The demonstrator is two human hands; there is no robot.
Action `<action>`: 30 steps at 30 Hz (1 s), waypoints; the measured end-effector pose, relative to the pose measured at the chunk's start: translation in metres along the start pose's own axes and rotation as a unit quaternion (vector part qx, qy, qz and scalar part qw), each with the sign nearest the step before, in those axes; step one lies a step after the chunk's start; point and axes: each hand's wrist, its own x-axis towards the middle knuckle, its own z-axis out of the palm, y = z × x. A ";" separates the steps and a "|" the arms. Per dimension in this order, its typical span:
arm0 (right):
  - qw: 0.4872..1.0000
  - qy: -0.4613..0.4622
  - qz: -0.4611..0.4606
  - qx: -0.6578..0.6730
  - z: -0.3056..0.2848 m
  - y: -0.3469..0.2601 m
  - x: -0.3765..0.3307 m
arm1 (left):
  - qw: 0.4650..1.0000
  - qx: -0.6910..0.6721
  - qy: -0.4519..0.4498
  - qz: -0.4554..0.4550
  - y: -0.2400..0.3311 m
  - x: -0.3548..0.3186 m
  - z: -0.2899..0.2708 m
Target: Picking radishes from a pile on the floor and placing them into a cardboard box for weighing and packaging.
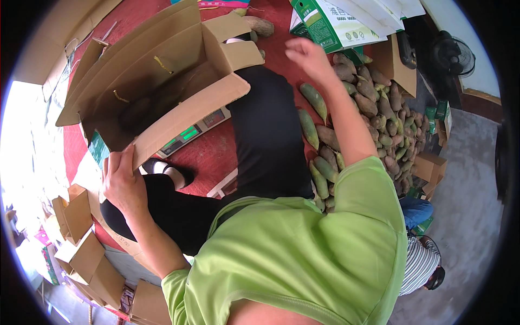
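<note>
An open brown cardboard box (pixel 216 67) with raised flaps rests on a scale (pixel 203 123) with lit green displays. My left hand (pixel 123 176) grips the box's near flap at its left end. Long shapes, likely radishes, lie in the shadow inside the box (pixel 138 111); they are hard to make out. My right hand (pixel 310 57) is raised over the red floor covering, its fingers curled in and nothing visible in them. Just beyond it stand white and green printed cartons (pixel 346 27). Soil-covered green radishes (pixel 314 100) lie below that hand, beside my forearm.
A large heap of radishes (pixel 387 124) spreads to the right. Several open cardboard boxes (pixel 100 271) stand at the lower left. A black fan (pixel 452 54) is at the far right. Another person in a striped top (pixel 420 262) is at the lower right.
</note>
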 end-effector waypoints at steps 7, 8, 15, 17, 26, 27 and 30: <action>0.883 -0.068 0.461 0.055 0.014 0.193 -0.115 | 1.000 0.003 0.020 0.004 0.000 -0.001 0.006; 0.851 -0.013 0.509 0.130 0.023 0.200 -0.129 | 1.000 0.003 0.025 0.007 0.001 -0.001 0.006; 0.674 0.268 0.566 0.392 0.078 0.238 -0.199 | 1.000 -0.006 0.008 -0.014 0.006 0.000 0.004; 0.543 0.344 0.581 0.498 0.089 0.247 -0.206 | 0.999 0.001 0.033 0.002 0.007 0.002 0.004; 0.355 0.382 0.477 0.707 0.116 0.325 -0.213 | 0.998 0.009 0.050 0.021 0.005 0.002 -0.005; 0.390 0.404 0.456 0.690 0.114 0.363 -0.232 | 0.998 -0.007 0.050 0.031 0.006 0.006 0.001; 0.504 0.368 0.479 0.617 0.119 0.406 -0.249 | 0.998 -0.018 0.054 0.033 0.005 0.010 0.007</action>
